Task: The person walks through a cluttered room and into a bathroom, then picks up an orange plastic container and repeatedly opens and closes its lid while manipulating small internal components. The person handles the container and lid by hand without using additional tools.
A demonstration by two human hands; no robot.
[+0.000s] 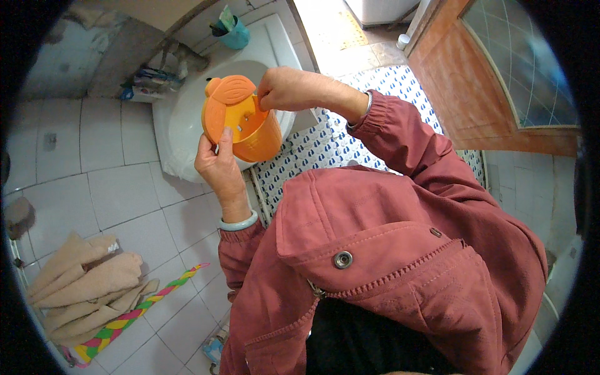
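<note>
A bright orange leaf-topped plastic holder (259, 140) slants over the white ceramic washbasin (275, 44), its flat back pinched between thumb and fingers of the left hand (220, 167), its open mouth just below-left of the right hand (282, 89), whose curled fingers' hold cannot be told.

The left hand (220, 167) grips an orange plastic holder (259, 144) beside a white washbasin (273, 40). The right hand (284, 89) is at its rim, fingertips partly hidden.

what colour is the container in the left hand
The container is orange, seen best in the head view.
</note>
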